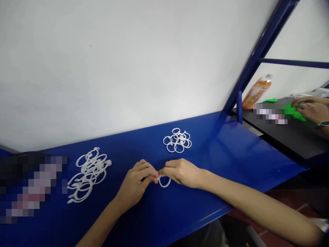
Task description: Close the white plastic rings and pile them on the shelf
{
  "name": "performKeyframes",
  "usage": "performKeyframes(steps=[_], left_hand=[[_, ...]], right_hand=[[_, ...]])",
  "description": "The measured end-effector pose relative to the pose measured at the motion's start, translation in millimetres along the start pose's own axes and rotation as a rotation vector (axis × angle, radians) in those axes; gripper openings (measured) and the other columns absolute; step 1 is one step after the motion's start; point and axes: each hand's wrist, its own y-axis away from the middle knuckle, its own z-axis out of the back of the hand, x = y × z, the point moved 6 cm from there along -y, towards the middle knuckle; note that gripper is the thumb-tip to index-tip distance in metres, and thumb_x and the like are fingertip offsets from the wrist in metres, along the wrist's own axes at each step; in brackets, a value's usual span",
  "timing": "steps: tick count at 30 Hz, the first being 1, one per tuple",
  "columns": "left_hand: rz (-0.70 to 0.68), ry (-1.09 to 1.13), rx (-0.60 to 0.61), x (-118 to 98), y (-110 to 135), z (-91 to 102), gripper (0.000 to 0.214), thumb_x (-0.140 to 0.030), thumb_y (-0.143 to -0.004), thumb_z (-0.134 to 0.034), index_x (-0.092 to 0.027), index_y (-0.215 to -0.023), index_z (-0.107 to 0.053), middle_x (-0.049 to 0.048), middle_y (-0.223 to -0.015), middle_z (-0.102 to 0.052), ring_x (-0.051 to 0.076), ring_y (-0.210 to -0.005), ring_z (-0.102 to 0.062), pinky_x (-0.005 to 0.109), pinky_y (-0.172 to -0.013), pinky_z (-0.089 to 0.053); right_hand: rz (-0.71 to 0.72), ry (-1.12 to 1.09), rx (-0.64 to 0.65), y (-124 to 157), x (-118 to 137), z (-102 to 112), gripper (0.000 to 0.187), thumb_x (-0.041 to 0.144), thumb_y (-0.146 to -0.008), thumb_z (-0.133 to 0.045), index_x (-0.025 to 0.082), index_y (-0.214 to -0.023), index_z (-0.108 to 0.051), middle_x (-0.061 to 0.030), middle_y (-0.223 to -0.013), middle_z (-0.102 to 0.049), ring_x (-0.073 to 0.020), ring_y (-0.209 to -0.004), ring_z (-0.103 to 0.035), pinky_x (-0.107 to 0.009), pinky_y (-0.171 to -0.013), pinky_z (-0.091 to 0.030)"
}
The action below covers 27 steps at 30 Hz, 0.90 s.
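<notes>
From my end I count one ring (pixel 165 186) between the left hand (pixel 138 178) and right hand (pixel 184 172), one ring heap (pixel 96 167) left of the left hand, one ring cluster (pixel 181 137) beyond the right, both too tangled to total, and one bottle (pixel 257 92) farther rightward.

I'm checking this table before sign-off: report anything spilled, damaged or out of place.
Nothing clearly stands out. The left ring pile and far ring pile lie loosely; the left hand and right hand hold another white ring. The orange bottle looks tilted, but the blue post beside it slants too, so perhaps that's just the lens.
</notes>
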Motion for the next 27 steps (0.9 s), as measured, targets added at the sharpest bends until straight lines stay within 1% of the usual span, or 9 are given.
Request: performKeyframes(steps=[3, 5, 9, 13, 16, 18, 19, 23, 27], left_hand=[[0.014, -0.099, -0.160, 1, -2, 11.5, 0.014, -0.022, -0.093, -0.059, -0.023, -0.082, -0.067, -0.0021, -0.079, -0.070, 0.014, -0.078, -0.062, 0.028, -0.077, -0.050], [-0.005, -0.154, -0.247, -1, -1, 16.0, 0.010, -0.025, -0.094, -0.060, -0.022, -0.087, -0.066, -0.0014, -0.081, -0.070, 0.014, -0.079, -0.062, 0.029, -0.079, -0.049], [-0.104, -0.204, -0.198, -6, 1, 6.6, 0.008, -0.026, -0.094, -0.059, -0.022, -0.092, -0.066, -0.0003, -0.085, -0.071, 0.015, -0.082, -0.063, 0.030, -0.080, -0.050], [-0.078, -0.376, -0.136, 4, 1, 6.9, 0.023, -0.034, -0.096, -0.056, -0.023, -0.115, -0.063, 0.0036, -0.104, -0.072, 0.020, -0.099, -0.063, 0.037, -0.094, -0.047], [0.096, -0.657, -0.149, 25, 1, 28.1, 0.030, -0.037, -0.097, -0.050, -0.020, -0.116, -0.065, 0.0090, -0.112, -0.069, 0.028, -0.107, -0.060, 0.044, -0.096, -0.045], [0.253, -0.856, -0.132, 42, 4, 46.3, 0.035, -0.036, -0.096, -0.047, -0.016, -0.118, -0.066, 0.0131, -0.118, -0.066, 0.033, -0.111, -0.056, 0.048, -0.094, -0.044], [0.327, -0.939, -0.122, 50, 7, 55.3, 0.038, -0.036, -0.096, -0.046, -0.015, -0.121, -0.065, 0.0148, -0.121, -0.065, 0.036, -0.113, -0.055, 0.049, -0.094, -0.044], [0.557, -1.089, -0.063, 74, 21, 79.2, 0.047, -0.039, -0.095, -0.043, -0.011, -0.128, -0.061, 0.0190, -0.127, -0.062, 0.041, -0.117, -0.052, 0.052, -0.093, -0.042], [0.628, -1.066, 0.038, 85, 27, 80.1, 0.045, -0.036, -0.096, -0.040, -0.012, -0.127, -0.061, 0.0171, -0.116, -0.067, 0.039, -0.112, -0.055, 0.052, -0.092, -0.042]], right_hand=[[-0.208, -0.213, -0.176, -5, -14, 9, 0.027, 0.031, -0.103, -0.050, 0.017, -0.123, -0.060, -0.0063, -0.096, -0.071, -0.0152, -0.079, -0.066, -0.028, -0.074, -0.052], [-0.352, -0.343, -0.245, -6, -24, 10, 0.026, 0.033, -0.099, -0.057, 0.018, -0.120, -0.059, -0.0041, -0.091, -0.071, -0.0143, -0.075, -0.066, -0.027, -0.070, -0.053], [-0.457, -0.474, -0.240, -7, -33, 8, 0.010, 0.027, -0.094, -0.061, 0.017, -0.097, -0.062, 0.0000, -0.076, -0.067, -0.0122, -0.066, -0.063, -0.024, -0.062, -0.051], [-0.542, -0.299, -0.470, 5, -61, 41, 0.011, 0.028, -0.093, -0.059, 0.018, -0.090, -0.065, -0.0011, -0.084, -0.071, -0.0124, -0.071, -0.064, -0.024, -0.068, -0.050], [-0.781, -0.077, -0.667, 29, -104, 74, 0.018, 0.034, -0.090, -0.061, 0.018, -0.086, -0.066, -0.0029, -0.084, -0.073, -0.0144, -0.071, -0.064, -0.025, -0.067, -0.048], [-0.944, 0.076, -0.632, 42, -135, 87, 0.016, 0.031, -0.088, -0.062, 0.017, -0.084, -0.068, -0.0037, -0.083, -0.073, -0.0155, -0.073, -0.065, -0.025, -0.069, -0.048], [-0.985, 0.144, -0.561, 45, -150, 90, 0.014, 0.029, -0.088, -0.062, 0.018, -0.084, -0.069, -0.0038, -0.085, -0.074, -0.0159, -0.075, -0.066, -0.026, -0.071, -0.048], [-1.019, 0.168, -0.472, 48, -189, 94, 0.011, 0.025, -0.084, -0.065, 0.017, -0.082, -0.071, -0.0063, -0.084, -0.075, -0.0186, -0.077, -0.068, -0.027, -0.072, -0.048], [-0.963, 0.138, -0.391, 41, -201, 93, 0.013, 0.028, -0.084, -0.066, 0.017, -0.084, -0.074, -0.0048, -0.084, -0.076, -0.0177, -0.077, -0.069, -0.026, -0.071, -0.050]])
